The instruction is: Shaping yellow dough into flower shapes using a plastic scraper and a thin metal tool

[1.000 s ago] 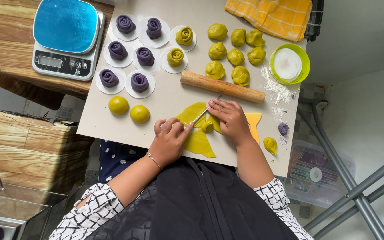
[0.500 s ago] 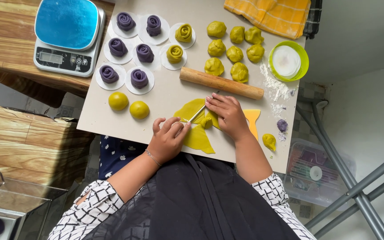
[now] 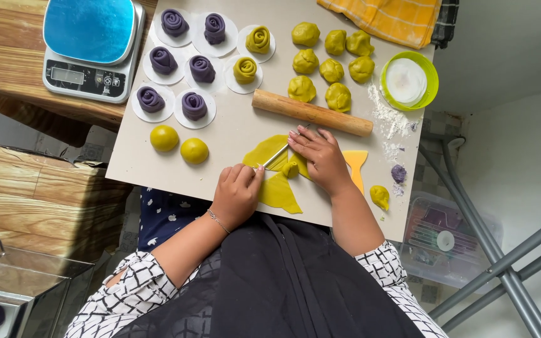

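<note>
Blade laid slantwise across flattened yellow dough, near front edge of board.

Left hand (image 3: 238,195) curled shut around handle of thin knife (image 3: 275,156), blade running up and right toward right hand (image 3: 320,158). Right hand flat, fingers spread and pressing down on yellow dough sheet (image 3: 277,188), holding nothing. Dough sheet between both hands, just short of board (image 3: 245,134) front edge, wooden rolling pin (image 3: 311,112) lying just beyond fingertips. Long axis of blade diagonal, tip nearer right hand. Yellow scraper (image 3: 357,164) partly hidden beside right wrist.
</note>
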